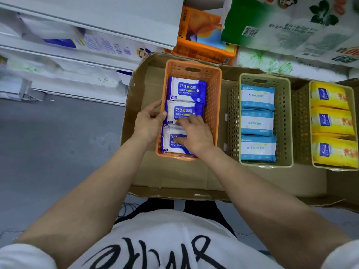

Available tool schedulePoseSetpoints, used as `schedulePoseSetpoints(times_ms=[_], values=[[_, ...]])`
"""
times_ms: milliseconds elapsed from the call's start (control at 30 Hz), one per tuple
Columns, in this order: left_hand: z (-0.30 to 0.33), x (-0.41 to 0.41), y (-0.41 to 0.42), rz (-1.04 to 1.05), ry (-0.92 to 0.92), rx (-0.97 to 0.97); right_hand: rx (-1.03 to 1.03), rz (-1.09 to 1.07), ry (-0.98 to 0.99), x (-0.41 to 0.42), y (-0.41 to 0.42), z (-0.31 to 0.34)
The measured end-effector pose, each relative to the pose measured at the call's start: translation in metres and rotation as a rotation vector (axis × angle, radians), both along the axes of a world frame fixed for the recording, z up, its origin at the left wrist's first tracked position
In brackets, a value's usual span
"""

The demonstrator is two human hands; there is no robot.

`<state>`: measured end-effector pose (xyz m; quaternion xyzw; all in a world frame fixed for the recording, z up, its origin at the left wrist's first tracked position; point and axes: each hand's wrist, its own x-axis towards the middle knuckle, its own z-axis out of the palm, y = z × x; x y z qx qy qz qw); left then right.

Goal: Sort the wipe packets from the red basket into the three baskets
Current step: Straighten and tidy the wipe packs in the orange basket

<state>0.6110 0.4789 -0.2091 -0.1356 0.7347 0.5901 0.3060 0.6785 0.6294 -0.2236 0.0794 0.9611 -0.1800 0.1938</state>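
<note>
An orange basket stands in a flat cardboard box and holds three blue-and-white alcohol wipe packets in a row: far, middle, near. My left hand grips the orange basket's left rim, fingers curled over it. Over the near packet lies my right hand, its fingers pressing on that packet and on the edge of the middle one. A beige basket to the right holds three light-blue packets. Another beige basket at far right holds yellow packets. No red basket is in view.
The cardboard box sits on a grey floor in front of me. White shelves with paper goods run along the left. Behind the box stand an orange tissue pack and large green-and-white tissue packs.
</note>
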Motion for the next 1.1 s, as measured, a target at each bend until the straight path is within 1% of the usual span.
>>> schedulePoseSetpoints(times_ms=[300,433,467,567,600,900,1100], values=[[-0.001,0.000,0.000,0.017,-0.004,-0.007,-0.030,-0.076,-0.050,-0.001,-0.001,-0.004],[-0.001,0.000,0.001,0.018,-0.006,-0.004,0.052,-0.110,0.115,-0.007,-0.002,-0.001],[-0.001,0.000,0.001,0.017,-0.007,-0.006,0.057,-0.119,0.097,-0.010,-0.002,-0.001],[-0.001,-0.001,0.001,0.008,-0.008,-0.009,0.039,-0.130,-0.102,-0.018,0.001,-0.003],[-0.001,-0.001,0.000,0.007,-0.008,-0.009,0.031,-0.131,-0.140,-0.018,0.001,-0.005],[0.003,-0.001,0.001,0.005,-0.021,-0.014,0.056,-0.128,-0.144,-0.017,0.000,-0.005],[0.009,0.001,0.006,0.027,-0.025,-0.051,0.049,-0.048,-0.166,-0.025,0.013,-0.002]])
